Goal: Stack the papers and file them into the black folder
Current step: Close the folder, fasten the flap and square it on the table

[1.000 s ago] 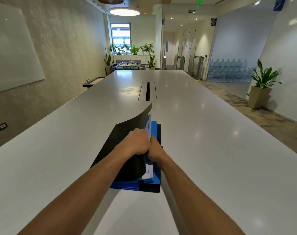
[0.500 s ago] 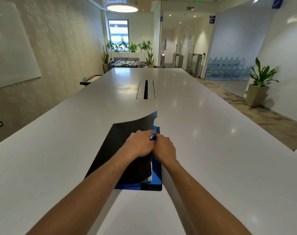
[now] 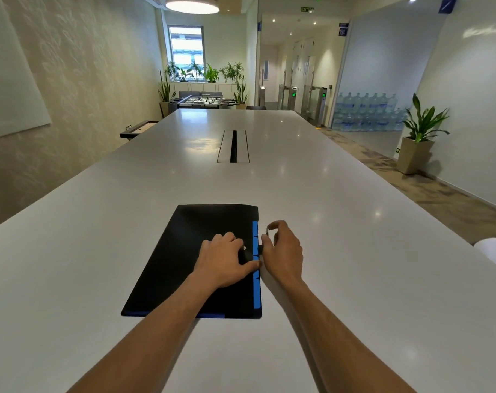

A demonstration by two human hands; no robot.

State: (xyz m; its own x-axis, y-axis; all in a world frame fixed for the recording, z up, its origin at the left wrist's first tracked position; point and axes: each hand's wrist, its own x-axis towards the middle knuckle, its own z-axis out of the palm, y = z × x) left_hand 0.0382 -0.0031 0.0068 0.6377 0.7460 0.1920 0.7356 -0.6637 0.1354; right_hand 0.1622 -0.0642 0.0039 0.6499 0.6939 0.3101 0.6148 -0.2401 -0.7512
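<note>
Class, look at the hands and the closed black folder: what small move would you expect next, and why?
Probably fastening the strap: the black folder lies shut on the table, the left hand presses its cover flat, and the right hand pinches a small black tab at the blue edge. Pulling it over the cover would secure it.

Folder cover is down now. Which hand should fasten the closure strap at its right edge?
The right hand: its fingers already pinch the strap at the black folder's right edge. The left hand lies flat on the cover, so it is better left there pressing down.
</note>
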